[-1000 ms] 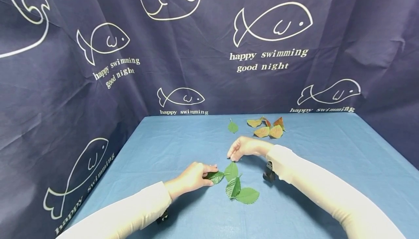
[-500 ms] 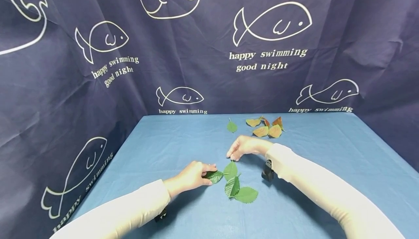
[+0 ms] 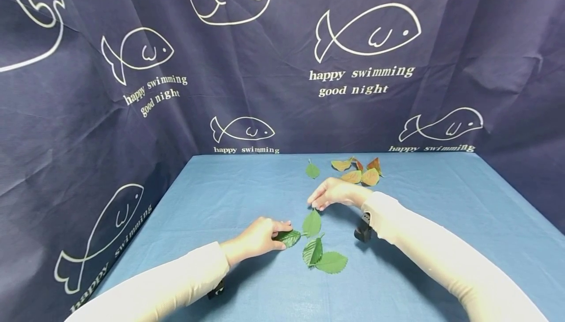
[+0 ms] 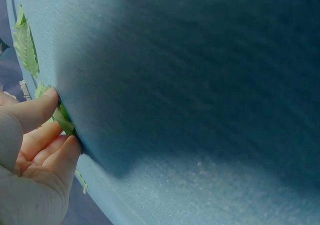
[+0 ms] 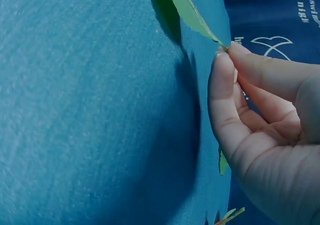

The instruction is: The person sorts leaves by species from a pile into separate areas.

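Green leaf [image 3: 312, 223] pinched by right hand [image 3: 333, 192] seems raised, well inside table [image 3: 247, 158] edges.

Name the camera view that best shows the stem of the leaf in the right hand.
Right wrist: the stem is close up, its end pinched by the right hand. The head view shows the whole leaf, but its stem looks tiny; in the left wrist view, I can't make it out.

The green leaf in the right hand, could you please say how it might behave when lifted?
The thin leaf is probably light: the right hand pinches just its stem. It may be fairly stiff: the visible blade barely droops.
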